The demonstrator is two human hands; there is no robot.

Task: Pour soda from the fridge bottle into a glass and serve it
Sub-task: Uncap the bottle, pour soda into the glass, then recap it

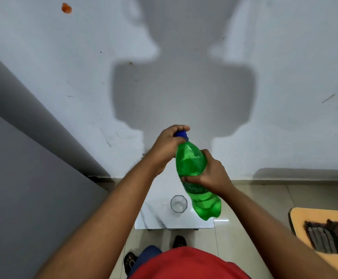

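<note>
A green soda bottle with a blue cap is held in the air above a small white marble-look table. My right hand grips the bottle around its middle, just above the label. My left hand is closed over the blue cap at the top. The bottle leans slightly, its base toward me. A clear empty glass stands upright on the table, just left of the bottle's base.
A pale wall stands right behind the table. A grey fridge side fills the left. At the right is an orange table with a dark cloth on it. Tiled floor lies around my feet.
</note>
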